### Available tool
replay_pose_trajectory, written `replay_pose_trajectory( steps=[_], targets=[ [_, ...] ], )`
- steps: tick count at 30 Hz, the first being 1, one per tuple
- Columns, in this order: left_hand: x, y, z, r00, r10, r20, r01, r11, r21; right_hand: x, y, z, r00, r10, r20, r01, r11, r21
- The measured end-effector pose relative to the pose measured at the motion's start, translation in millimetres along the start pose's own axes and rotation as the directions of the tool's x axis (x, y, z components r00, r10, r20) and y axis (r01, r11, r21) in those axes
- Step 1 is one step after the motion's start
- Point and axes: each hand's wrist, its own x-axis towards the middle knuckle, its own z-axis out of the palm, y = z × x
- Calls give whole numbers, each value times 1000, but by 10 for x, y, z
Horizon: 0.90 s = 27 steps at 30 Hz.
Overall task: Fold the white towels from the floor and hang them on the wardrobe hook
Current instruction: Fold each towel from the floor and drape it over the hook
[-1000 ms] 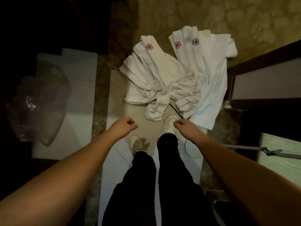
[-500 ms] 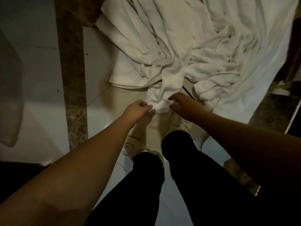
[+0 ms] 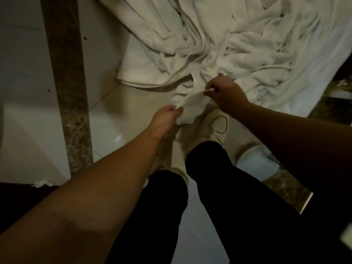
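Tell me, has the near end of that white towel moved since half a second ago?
Yes. The towel end now hangs lifted between the left hand and right hand, off the floor tile it lay on before.

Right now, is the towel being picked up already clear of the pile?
No, the left hand and right hand pinch the towel by one end, while the rest runs into the pile.

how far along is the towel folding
Done: nothing shows folded or hung; no hook is in view. In hand: left hand and right hand pinch the near end of one towel. Left: the whole rumpled pile on the floor.
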Motion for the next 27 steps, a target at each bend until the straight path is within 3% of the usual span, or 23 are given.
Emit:
replay_pose_trajectory(
  steps=[4, 6, 8, 12, 18, 22, 27],
  targets=[
    [-501, 301, -187, 991, 10, 132, 29, 958, -285, -304, -256, -252, 987, 123, -101, -100, 974, 205],
    [-759, 514, -286, 985, 50, 165, 22, 913, -408, -471, -496, -358, 972, 228, -61, -193, 915, 355],
    [-1026, 755, -363, 980, 86, 180, 15, 868, -497, -677, -762, -449, 980, 186, -67, -150, 919, 364],
    [-1554, 1252, -434, 973, 157, 171, -46, 853, -520, -990, -1226, -659, 995, 29, -98, 8, 934, 358],
    [-2322, 1875, -483, 958, 245, 150, -122, 820, -560, -1169, -1653, -1372, 970, 130, -207, -40, 920, 390],
    [-2865, 2293, -607, 949, 313, 37, -245, 807, -538, -1429, -1918, -1987, 975, 161, -155, -78, 894, 441],
    [-3799, 2909, -825, 900, 433, -47, -393, 763, -513, -1886, -2442, -2973, 971, 133, -196, 4, 817, 577]
  ],
)
